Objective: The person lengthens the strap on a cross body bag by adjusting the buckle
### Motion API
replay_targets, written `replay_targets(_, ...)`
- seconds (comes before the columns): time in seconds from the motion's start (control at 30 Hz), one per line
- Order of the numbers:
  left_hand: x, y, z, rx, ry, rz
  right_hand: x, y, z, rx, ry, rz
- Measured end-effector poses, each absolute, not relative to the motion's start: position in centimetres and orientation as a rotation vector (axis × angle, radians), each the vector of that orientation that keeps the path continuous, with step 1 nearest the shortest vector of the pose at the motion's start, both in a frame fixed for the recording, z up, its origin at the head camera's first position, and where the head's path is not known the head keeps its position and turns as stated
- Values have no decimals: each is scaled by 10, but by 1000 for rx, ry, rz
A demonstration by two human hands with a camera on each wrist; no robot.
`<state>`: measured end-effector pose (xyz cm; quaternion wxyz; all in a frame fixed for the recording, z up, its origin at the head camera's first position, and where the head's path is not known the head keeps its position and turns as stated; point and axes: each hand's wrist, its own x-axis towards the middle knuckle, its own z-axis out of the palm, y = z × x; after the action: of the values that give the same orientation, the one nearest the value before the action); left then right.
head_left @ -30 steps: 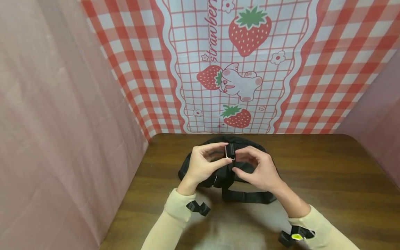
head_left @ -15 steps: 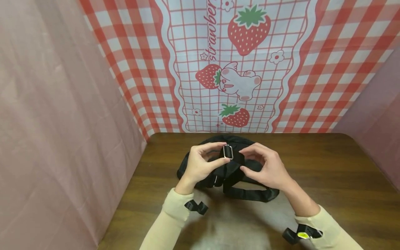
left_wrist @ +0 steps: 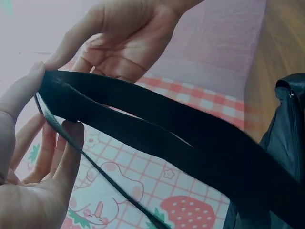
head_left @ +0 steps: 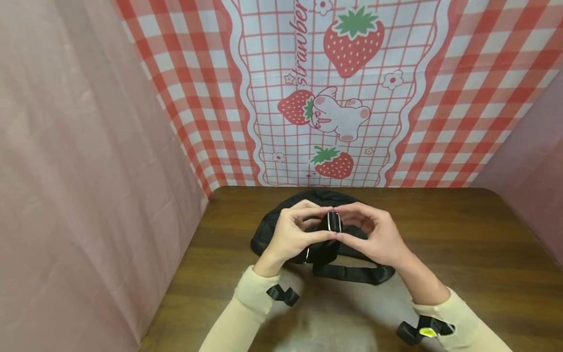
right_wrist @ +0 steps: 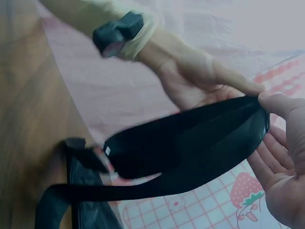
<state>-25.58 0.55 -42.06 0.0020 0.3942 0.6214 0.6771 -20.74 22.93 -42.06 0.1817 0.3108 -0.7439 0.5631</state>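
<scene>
A black fabric bag [head_left: 269, 226] lies on the table behind both hands. Raised in front of it is a metal-framed strap buckle [head_left: 335, 222], threaded with black webbing. My left hand [head_left: 293, 238] pinches its left side between thumb and fingertips. On the other side my right hand [head_left: 381, 236] pinches the right edge, and the two thumbs almost meet. Webbing strap [left_wrist: 157, 129] runs in layers from the fingers down toward the bag in the left wrist view. The right wrist view has the doubled strap [right_wrist: 190, 143] hanging from the pinched end.
A loose length of strap [head_left: 347, 274] lies on the wooden table [head_left: 462, 254] in front of the bag. Behind the table hangs a red-checked strawberry cloth [head_left: 325, 166]. A pink curtain [head_left: 88, 195] borders the left side.
The right hand has moved from the webbing beside the buckle onto the buckle's right edge. The left hand has shifted slightly right with the buckle, which has turned more edge-on.
</scene>
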Motion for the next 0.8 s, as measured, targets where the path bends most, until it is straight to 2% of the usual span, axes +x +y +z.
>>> replay_targets(0.4,-261,7,-424,1204,1953,2127,-206,232,-414,892,-2019,1705)
replay_targets(0.8,-259,6,-423,1241,2089,2032,-205,235,-419,773,-2199,1520)
